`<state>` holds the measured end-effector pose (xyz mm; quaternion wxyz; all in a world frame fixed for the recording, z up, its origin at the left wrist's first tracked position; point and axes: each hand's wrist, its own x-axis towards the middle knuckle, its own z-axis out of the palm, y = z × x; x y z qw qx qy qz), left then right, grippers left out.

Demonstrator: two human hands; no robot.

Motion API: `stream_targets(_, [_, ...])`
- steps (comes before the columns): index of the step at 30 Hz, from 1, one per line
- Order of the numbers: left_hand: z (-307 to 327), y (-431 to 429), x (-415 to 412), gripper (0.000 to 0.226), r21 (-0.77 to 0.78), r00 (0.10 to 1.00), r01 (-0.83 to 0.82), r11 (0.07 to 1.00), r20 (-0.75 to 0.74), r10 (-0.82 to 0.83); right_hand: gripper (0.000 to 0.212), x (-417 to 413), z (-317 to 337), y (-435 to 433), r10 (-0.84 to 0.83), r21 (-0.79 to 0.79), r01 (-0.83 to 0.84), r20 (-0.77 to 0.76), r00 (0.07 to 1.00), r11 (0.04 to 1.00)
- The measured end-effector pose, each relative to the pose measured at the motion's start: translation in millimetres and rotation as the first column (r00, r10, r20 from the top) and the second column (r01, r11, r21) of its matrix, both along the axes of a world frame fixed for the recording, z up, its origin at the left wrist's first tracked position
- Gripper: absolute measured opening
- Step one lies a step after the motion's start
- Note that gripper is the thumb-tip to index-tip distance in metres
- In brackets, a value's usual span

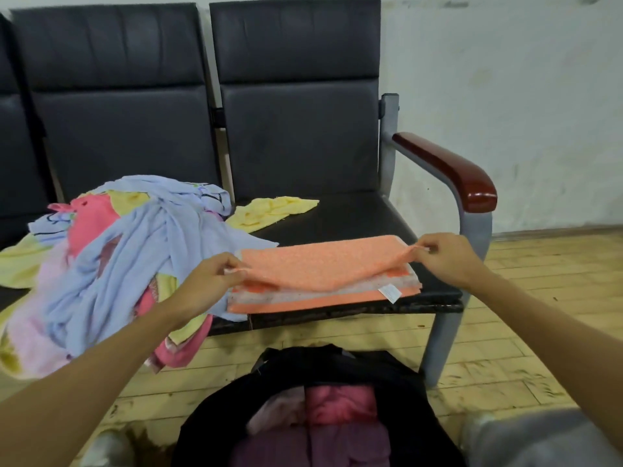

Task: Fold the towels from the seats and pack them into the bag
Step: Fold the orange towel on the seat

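An orange towel (323, 267) lies partly folded on the front of the right seat (354, 217). My left hand (209, 281) pinches its near left corner, lifted off the layers below. My right hand (445, 257) pinches the right corner, also raised. A white label (390, 292) shows on the lower layer. A heap of towels (124, 251) in lilac, pink and yellow covers the left seat. One yellow towel (269, 212) lies flat behind the orange one. The black bag (397, 375) stands open on the floor below, with pink and purple folded towels (337, 406) inside.
The seats are dark padded chairs in a row with backrests (296, 96). A red-brown armrest (448, 170) on a grey metal frame (441, 345) closes the right side. Wooden floor (539, 298) extends to the right, with a white wall behind.
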<state>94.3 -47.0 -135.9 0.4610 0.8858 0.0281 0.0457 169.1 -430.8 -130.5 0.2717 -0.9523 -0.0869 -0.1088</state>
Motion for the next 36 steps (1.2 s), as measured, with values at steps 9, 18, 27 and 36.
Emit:
stream_targets(9, [-50.1, -12.2, 8.7, 0.038, 0.351, 0.99, -0.109, 0.93, 0.125, 0.069, 0.017, 12.7, -20.0, 16.4, -0.135, -0.147, 0.111, -0.16, 0.978, 0.983])
stream_targets(18, [-54.1, -16.4, 30.2, 0.05, 0.65, 0.944, -0.215, 0.729, -0.054, 0.326, 0.039, 20.2, -23.4, 38.9, -0.248, 0.007, 0.278, -0.432, 0.867, 0.96])
stream_targets(27, [-41.3, -24.0, 18.7, 0.015, 0.12, 0.936, -0.309, 0.944, -0.135, 0.324, 0.034, 16.2, -22.0, 34.4, -0.121, 0.494, 0.446, -0.558, 0.821, 0.746])
stream_targets(36, [-44.7, -32.3, -4.9, 0.01, 0.234, 0.946, -0.193, 0.953, -0.215, 0.244, 0.039, 7.9, -20.0, 6.9, -0.018, 0.521, 0.461, -0.648, 0.761, 0.719])
